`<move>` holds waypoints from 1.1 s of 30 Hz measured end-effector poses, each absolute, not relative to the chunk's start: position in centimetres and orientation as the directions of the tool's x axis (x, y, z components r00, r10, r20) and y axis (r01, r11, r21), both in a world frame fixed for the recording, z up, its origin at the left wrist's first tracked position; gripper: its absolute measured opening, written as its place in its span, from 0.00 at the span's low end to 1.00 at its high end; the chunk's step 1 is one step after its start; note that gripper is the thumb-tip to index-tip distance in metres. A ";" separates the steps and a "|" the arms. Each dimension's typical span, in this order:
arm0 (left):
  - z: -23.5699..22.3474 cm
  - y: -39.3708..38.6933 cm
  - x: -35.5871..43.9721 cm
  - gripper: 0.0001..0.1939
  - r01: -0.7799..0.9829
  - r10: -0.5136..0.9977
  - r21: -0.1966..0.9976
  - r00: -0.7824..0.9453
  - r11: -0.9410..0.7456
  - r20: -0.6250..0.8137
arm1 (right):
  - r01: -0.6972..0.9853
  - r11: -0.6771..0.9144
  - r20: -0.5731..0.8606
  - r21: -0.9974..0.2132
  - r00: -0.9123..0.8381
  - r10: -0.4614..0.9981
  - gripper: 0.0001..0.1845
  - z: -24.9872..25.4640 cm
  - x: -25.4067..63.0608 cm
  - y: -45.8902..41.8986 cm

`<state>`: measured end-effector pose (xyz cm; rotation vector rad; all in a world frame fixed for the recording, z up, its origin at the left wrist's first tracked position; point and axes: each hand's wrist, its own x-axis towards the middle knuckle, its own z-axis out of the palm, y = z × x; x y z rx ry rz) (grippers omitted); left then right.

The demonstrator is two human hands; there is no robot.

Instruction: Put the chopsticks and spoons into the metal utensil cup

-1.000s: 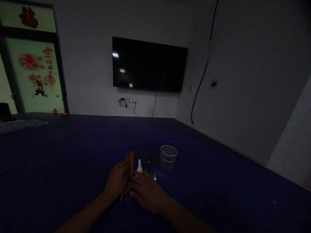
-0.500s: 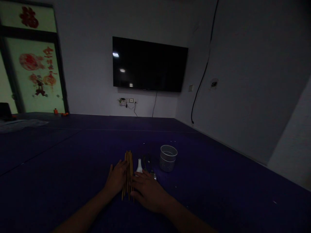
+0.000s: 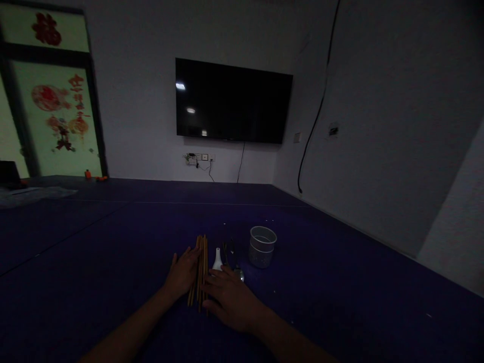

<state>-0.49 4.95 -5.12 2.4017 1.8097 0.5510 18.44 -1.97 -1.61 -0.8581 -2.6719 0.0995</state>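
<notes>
Several wooden chopsticks (image 3: 199, 282) lie side by side in a loose bundle, pointing away from me. My left hand (image 3: 183, 272) touches their left side, its fingers stretched out. Along their right side rests my right hand (image 3: 230, 297), fingers spread, the tips against the chopsticks. A white spoon (image 3: 217, 259) lies just beyond my right hand, which hides its bowl. Beside it are dark-handled metal utensils (image 3: 240, 275), partly hidden; the shiny end of one shows, but their exact kind is too dim to tell. A grey cylindrical container (image 3: 261, 248) stands upright to the right.
Everything lies on a wide dark purple surface (image 3: 113, 242) with small pale specks. Clear plastic sheeting (image 3: 41, 194) and small orange items (image 3: 88, 174) are far left. A television (image 3: 233, 101) hangs on the wall, and a black cable (image 3: 315, 118) runs down at right.
The chopsticks have shifted slightly between my hands, their near ends now lying a little differently. Both hands stay almost in place. The spoon, utensils and container have not moved.
</notes>
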 end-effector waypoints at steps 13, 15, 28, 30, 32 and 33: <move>-4.9 5.0 -0.2 0.25 0.914 0.944 0.280 0.231 -0.294 0.236 | 0.555 0.822 0.285 -0.125 -0.774 0.566 0.19 -2.1 18.4 -1.7; -4.9 4.9 -0.1 0.25 0.911 0.941 0.282 0.236 -0.301 0.243 | 0.552 0.823 0.288 -0.131 -0.773 0.565 0.19 -2.0 18.4 -1.8; -5.1 4.8 0.1 0.23 0.881 0.919 0.321 0.251 -0.347 0.304 | 0.545 0.829 0.308 -0.127 -0.773 0.555 0.18 -1.9 18.4 -1.8; -5.2 5.0 0.1 0.22 0.863 0.907 0.336 0.273 -0.378 0.319 | 0.545 0.829 0.304 -0.125 -0.775 0.555 0.19 -2.1 18.4 -1.7; -5.4 5.1 0.1 0.21 0.834 0.884 0.346 0.310 -0.430 0.351 | 0.543 0.830 0.299 -0.124 -0.777 0.553 0.20 -2.2 18.5 -1.7; -5.4 5.1 0.1 0.20 0.823 0.873 0.348 0.323 -0.450 0.365 | 0.544 0.830 0.298 -0.123 -0.777 0.554 0.20 -2.3 18.5 -1.6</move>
